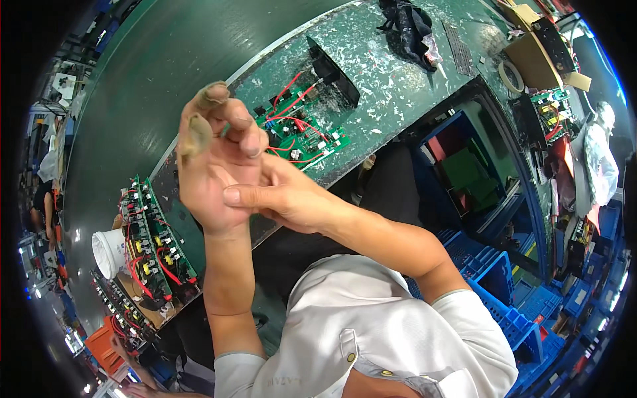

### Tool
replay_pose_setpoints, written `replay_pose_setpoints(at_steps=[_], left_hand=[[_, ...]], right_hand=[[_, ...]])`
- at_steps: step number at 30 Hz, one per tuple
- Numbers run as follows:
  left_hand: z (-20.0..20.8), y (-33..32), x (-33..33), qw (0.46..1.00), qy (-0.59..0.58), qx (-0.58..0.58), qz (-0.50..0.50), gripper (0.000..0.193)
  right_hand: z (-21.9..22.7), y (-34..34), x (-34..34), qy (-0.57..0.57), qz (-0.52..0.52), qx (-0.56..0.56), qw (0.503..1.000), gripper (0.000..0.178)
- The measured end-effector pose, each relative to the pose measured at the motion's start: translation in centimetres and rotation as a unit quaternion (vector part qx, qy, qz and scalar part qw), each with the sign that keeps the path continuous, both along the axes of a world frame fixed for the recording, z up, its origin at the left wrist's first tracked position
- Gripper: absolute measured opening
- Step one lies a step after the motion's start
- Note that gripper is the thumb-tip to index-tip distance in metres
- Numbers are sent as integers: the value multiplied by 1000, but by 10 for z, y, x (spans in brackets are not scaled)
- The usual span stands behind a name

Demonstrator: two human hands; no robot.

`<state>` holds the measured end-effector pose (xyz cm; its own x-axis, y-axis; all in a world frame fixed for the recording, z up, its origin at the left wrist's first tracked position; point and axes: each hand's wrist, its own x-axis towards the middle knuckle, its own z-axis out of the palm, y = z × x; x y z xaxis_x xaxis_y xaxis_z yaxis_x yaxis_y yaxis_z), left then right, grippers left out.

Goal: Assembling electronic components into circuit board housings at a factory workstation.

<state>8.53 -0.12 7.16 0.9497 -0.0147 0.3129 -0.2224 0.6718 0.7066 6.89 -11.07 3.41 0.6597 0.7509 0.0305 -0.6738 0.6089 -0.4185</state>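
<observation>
The left hand (215,176) was raised nearest the camera, palm showing, its fingers loosely curled around nothing, with pale covers (198,134) on two fingertips. The right hand (286,198) gripped it, thumb laid across the base of the palm. Just beyond them, a green circuit board (312,138) with red wires lay on the scuffed desk (391,89). More boards (154,235) stood at the left beside a white tub (107,254).

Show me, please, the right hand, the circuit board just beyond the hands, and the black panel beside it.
Right hand (286,198): head view, on its back near the thumb.
Circuit board (308,138): head view, on its wired middle.
Black panel (337,74): head view, on its flat face.
</observation>
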Motion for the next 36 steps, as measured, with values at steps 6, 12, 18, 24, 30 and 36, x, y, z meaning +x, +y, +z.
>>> replay_pose_setpoints(at_steps=[6,12,18,24,30,36], left_hand=[[-17,14,-7,848,-106,466,228,28],[-32,17,-12,855,107,504,60,52],[-54,-5,-15,913,145,378,54,42],[-66,-35,-18,938,170,274,130,30],[-52,-35,10,942,153,288,82,48],[-55,-32,21,931,160,311,-102,35]], right_hand=[[3,-32,3,-201,-116,-265,936,30],[-9,-57,56,-524,-323,-561,553,30],[-22,-57,61,-358,-217,-505,755,23],[-23,-70,58,-297,-198,-458,814,24],[-5,-84,64,-317,-188,-444,816,29],[0,-97,61,-424,-234,-484,729,21]])
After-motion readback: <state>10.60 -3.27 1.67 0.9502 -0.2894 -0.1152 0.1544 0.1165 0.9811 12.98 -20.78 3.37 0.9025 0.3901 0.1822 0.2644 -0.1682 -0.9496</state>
